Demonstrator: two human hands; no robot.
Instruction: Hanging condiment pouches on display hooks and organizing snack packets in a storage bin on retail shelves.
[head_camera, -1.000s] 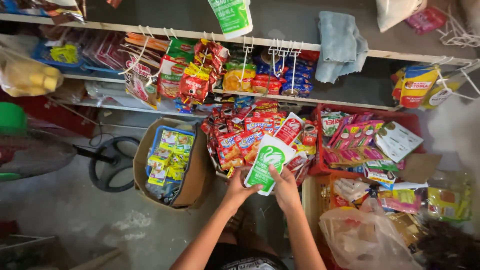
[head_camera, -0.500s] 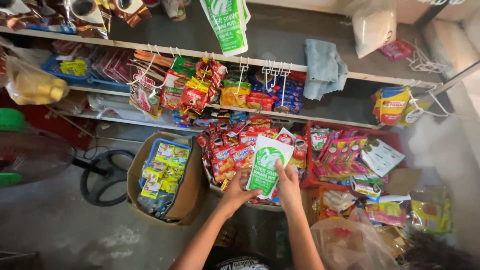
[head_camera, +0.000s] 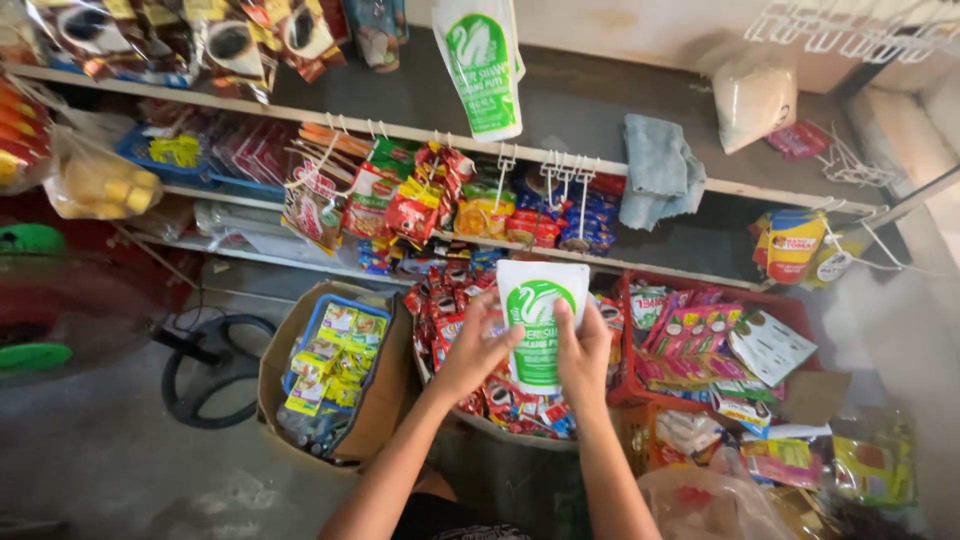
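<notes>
Two hands, left hand (head_camera: 478, 350) and right hand (head_camera: 583, 352), fingers clasping a white-green pouch (head_camera: 538, 322) upright by its sides, steadying it above the red sachets (head_camera: 470, 330).

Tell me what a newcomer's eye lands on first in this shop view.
First, the white pouch with a green emblem, held upright in mid-frame by the left hand and right hand. A matching pouch hangs at the top, above the shelf. Below the hands sits a tub of red sachets, and to its left a cardboard box of yellow-green packets on the floor.
</notes>
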